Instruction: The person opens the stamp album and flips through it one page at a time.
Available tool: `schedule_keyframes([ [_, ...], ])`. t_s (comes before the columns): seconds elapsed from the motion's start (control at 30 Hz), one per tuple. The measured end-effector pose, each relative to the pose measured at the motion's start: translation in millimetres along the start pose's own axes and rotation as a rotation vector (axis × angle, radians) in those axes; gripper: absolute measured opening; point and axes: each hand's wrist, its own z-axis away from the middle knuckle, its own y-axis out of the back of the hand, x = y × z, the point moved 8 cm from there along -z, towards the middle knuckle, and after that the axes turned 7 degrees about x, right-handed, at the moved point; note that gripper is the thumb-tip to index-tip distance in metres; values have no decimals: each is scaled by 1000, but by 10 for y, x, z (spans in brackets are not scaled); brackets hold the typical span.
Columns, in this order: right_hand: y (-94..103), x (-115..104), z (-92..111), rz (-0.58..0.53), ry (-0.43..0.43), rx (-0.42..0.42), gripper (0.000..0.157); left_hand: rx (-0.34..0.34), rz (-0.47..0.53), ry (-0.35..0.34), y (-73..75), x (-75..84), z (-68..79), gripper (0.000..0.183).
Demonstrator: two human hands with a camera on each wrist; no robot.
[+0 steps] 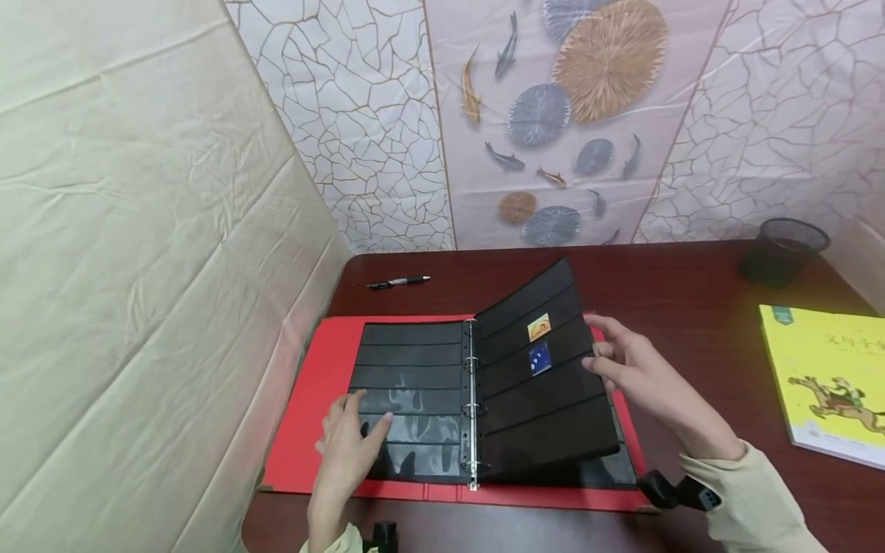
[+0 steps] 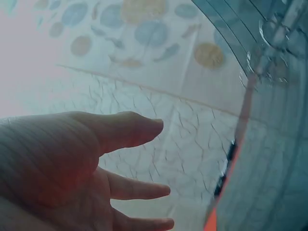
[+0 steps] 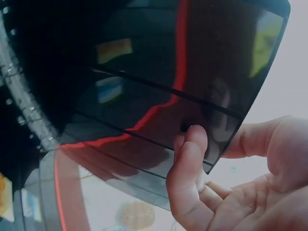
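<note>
Presently we find the red album (image 1: 321, 384) spread flat below both hands. Our left hand (image 1: 346, 445) is over the album's left page (image 1: 415, 353), near its outer lower part; the thumb and fingers are extended and hold nothing, and we cannot tell if the fingertips touch the page. Our right hand (image 1: 632, 369), at the album's right side, pinches the outer edge of a black leaf (image 1: 539, 407) between thumb and finger. This leaf is tilted up from the album, and its inner edge stays at the metal rings (image 1: 473, 407).

Under the album we have a dark reddish-brown table (image 1: 691, 299). Just beyond the album lies a pen (image 1: 399, 283); to its right, well apart, we see a yellow book (image 1: 833, 376), and farther behind on that side a dark mesh holder (image 1: 781, 253). To the album's left rises a pale wrinkled cloth (image 1: 138, 230), and behind the album hangs a patterned cloth (image 1: 553, 123) with fish and round leaves.

As for its look, the album has red covers and black pages, divided by parallel strips. The left page shines with reflections. On the raised leaf we notice two small pieces, an orange-yellow one (image 1: 539, 328) and, nearer to us, a blue one (image 1: 540, 359).
</note>
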Motion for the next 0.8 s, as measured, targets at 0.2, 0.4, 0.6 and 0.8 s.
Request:
schedule_keyframes([
  [0.2,-26,-146,-50,12,-13,5,64,24,92,-131,-11,350,-3,59],
  [0.4,-83,-312,-127,-4,13,-6,64,59,131,-242,25,697,-2,58],
  [0.6,-183,-461,-180,-93,28,-37,63,87,163,-323,109,982,4,59],
  [0.8,-319,-602,-242,-105,45,-62,62,79,236,-378,131,1201,32,59],
])
